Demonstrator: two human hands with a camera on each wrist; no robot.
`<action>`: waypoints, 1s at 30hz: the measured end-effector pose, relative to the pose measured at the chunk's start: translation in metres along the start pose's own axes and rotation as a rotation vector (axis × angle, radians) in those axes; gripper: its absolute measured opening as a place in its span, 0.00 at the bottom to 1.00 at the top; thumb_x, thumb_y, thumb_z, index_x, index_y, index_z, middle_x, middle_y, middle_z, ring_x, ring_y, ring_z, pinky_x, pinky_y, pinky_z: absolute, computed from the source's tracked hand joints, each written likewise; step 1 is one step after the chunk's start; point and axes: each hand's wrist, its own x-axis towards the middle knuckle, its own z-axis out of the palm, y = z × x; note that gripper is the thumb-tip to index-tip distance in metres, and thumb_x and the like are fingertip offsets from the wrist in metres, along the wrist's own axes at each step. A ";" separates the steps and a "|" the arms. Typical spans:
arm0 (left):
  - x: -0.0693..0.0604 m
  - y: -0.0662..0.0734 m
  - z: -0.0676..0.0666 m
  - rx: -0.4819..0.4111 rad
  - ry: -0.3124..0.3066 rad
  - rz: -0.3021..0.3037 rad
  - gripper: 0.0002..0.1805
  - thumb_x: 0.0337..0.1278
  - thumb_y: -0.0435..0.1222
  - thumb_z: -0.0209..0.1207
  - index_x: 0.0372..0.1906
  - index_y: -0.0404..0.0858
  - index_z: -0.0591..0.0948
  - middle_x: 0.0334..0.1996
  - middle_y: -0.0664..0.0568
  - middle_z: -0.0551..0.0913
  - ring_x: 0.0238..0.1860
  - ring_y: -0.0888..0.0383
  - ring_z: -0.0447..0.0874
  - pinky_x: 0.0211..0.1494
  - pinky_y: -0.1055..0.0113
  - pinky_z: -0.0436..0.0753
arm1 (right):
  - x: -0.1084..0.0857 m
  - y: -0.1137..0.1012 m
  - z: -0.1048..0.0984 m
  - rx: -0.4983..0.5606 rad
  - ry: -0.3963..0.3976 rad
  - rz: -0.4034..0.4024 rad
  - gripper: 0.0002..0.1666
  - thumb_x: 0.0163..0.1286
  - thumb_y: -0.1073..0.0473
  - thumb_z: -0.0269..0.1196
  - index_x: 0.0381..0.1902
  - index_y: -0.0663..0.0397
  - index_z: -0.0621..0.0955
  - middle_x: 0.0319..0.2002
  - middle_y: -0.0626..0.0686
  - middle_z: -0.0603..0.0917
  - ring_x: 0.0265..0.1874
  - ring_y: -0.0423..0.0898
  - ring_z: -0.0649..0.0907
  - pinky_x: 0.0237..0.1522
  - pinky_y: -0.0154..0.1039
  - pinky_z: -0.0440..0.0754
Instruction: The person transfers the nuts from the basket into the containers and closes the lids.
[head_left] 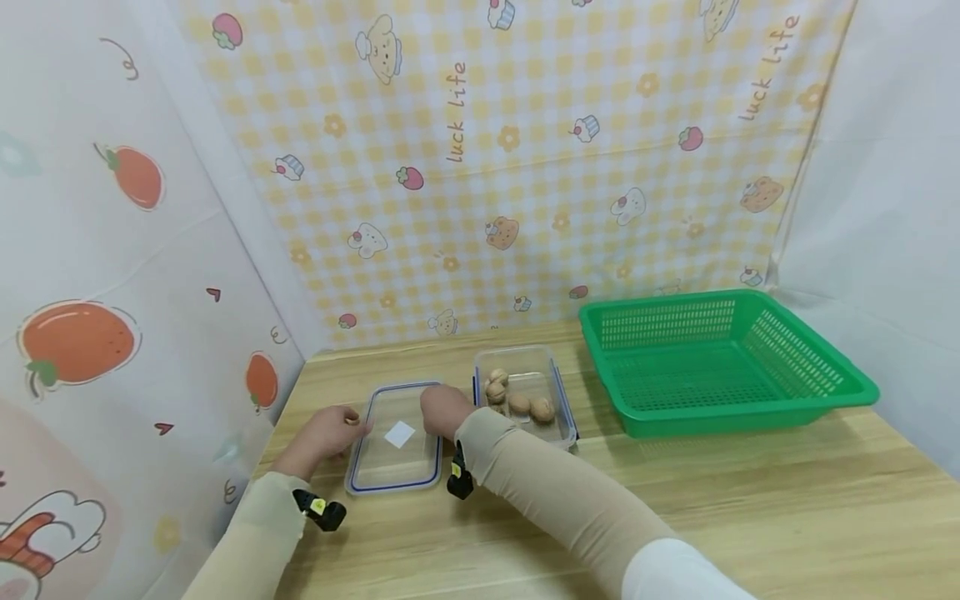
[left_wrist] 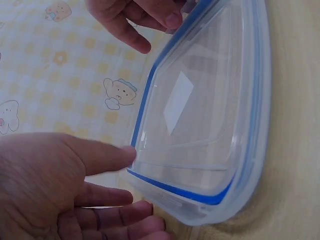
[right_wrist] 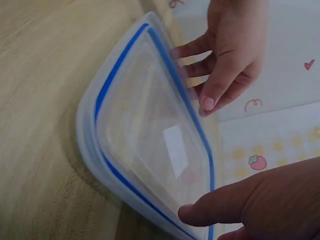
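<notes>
A clear plastic container lid (head_left: 378, 462) with a blue sealing ring lies on the wooden table, a white square label on it. My left hand (head_left: 328, 432) is at its left side; in the left wrist view, the left thumb (left_wrist: 107, 157) reaches the rim, with the fingers loosely extended beside it. At the far right corner, my right hand (head_left: 444, 410) pinches the rim, the right thumb (right_wrist: 215, 207) lying over the edge; its other fingers are partly hidden. Right of the lid stands a clear container (head_left: 564, 392) holding several walnuts (head_left: 542, 409), partly hidden by the right forearm.
A large green plastic basket (head_left: 742, 412) stands at the right of the wooden table (head_left: 675, 508). A checked cloth (head_left: 465, 208) hangs behind the table, and a printed white curtain (head_left: 187, 333) runs along its left side.
</notes>
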 end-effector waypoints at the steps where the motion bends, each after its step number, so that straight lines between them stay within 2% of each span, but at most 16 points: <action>1: 0.001 0.000 0.002 -0.043 -0.011 -0.013 0.28 0.69 0.39 0.60 0.62 0.20 0.74 0.53 0.30 0.81 0.31 0.52 0.84 0.32 0.58 0.86 | 0.000 -0.001 0.001 -0.012 0.007 0.002 0.16 0.74 0.65 0.58 0.23 0.54 0.78 0.22 0.48 0.76 0.20 0.42 0.69 0.25 0.34 0.68; 4: 0.005 -0.001 0.007 -0.140 -0.038 -0.040 0.26 0.68 0.33 0.59 0.63 0.19 0.72 0.50 0.30 0.82 0.30 0.53 0.85 0.30 0.60 0.87 | 0.000 -0.001 0.004 -0.002 0.014 0.015 0.14 0.76 0.65 0.57 0.29 0.56 0.83 0.26 0.50 0.80 0.21 0.42 0.71 0.25 0.34 0.70; 8: 0.008 -0.004 0.010 -0.252 -0.071 -0.058 0.25 0.69 0.29 0.57 0.64 0.19 0.69 0.39 0.35 0.84 0.30 0.51 0.86 0.30 0.57 0.87 | 0.002 0.002 0.004 0.035 0.008 0.043 0.12 0.76 0.65 0.56 0.32 0.57 0.83 0.26 0.51 0.79 0.21 0.43 0.72 0.23 0.34 0.70; 11: 0.009 -0.005 0.008 -0.346 -0.060 -0.059 0.25 0.68 0.28 0.57 0.66 0.21 0.69 0.38 0.37 0.84 0.30 0.51 0.86 0.30 0.57 0.88 | 0.003 0.006 -0.001 0.092 0.009 0.067 0.13 0.75 0.66 0.56 0.28 0.56 0.79 0.21 0.50 0.73 0.17 0.43 0.70 0.19 0.34 0.67; 13: 0.009 -0.003 0.004 -0.415 -0.051 -0.061 0.26 0.68 0.29 0.57 0.67 0.22 0.70 0.40 0.36 0.84 0.31 0.51 0.86 0.31 0.57 0.88 | 0.002 0.010 -0.008 0.144 0.017 0.080 0.16 0.74 0.68 0.56 0.23 0.55 0.75 0.16 0.50 0.69 0.13 0.43 0.69 0.15 0.34 0.66; 15: 0.008 0.001 -0.001 -0.474 -0.044 -0.062 0.26 0.69 0.31 0.57 0.68 0.25 0.70 0.43 0.35 0.83 0.33 0.52 0.86 0.33 0.57 0.88 | -0.001 0.016 -0.017 0.204 0.015 0.098 0.17 0.72 0.69 0.56 0.21 0.55 0.73 0.14 0.50 0.70 0.10 0.42 0.70 0.11 0.33 0.67; 18: 0.007 0.011 -0.005 -0.571 -0.062 -0.063 0.27 0.71 0.33 0.58 0.70 0.27 0.69 0.46 0.37 0.83 0.36 0.53 0.85 0.37 0.57 0.88 | -0.006 0.026 -0.031 0.284 0.008 0.136 0.14 0.69 0.72 0.56 0.22 0.57 0.74 0.16 0.53 0.75 0.08 0.43 0.76 0.10 0.33 0.71; 21: 0.008 0.023 -0.005 -0.649 -0.083 -0.039 0.27 0.72 0.34 0.58 0.71 0.29 0.68 0.46 0.39 0.83 0.37 0.53 0.86 0.39 0.58 0.87 | -0.012 0.041 -0.043 0.342 0.007 0.172 0.06 0.65 0.73 0.58 0.30 0.60 0.78 0.22 0.55 0.81 0.14 0.46 0.82 0.13 0.33 0.76; 23: 0.009 0.035 -0.005 -0.674 -0.083 -0.022 0.27 0.73 0.35 0.58 0.71 0.30 0.68 0.45 0.40 0.83 0.37 0.54 0.86 0.40 0.59 0.87 | -0.018 0.052 -0.051 0.387 0.025 0.186 0.06 0.62 0.74 0.59 0.33 0.62 0.80 0.23 0.55 0.82 0.18 0.48 0.85 0.17 0.35 0.79; 26: 0.010 0.054 -0.005 -0.703 -0.080 -0.002 0.28 0.73 0.36 0.57 0.72 0.31 0.68 0.45 0.42 0.84 0.37 0.54 0.86 0.40 0.60 0.87 | -0.029 0.069 -0.063 0.479 0.055 0.185 0.11 0.58 0.76 0.59 0.39 0.65 0.81 0.26 0.56 0.83 0.24 0.52 0.87 0.26 0.42 0.86; 30: 0.009 0.080 -0.005 -0.748 -0.083 0.008 0.28 0.73 0.36 0.58 0.72 0.33 0.67 0.45 0.43 0.84 0.38 0.55 0.85 0.40 0.62 0.87 | -0.045 0.093 -0.077 0.645 0.078 0.192 0.29 0.60 0.74 0.61 0.61 0.71 0.75 0.40 0.63 0.86 0.26 0.52 0.87 0.36 0.47 0.88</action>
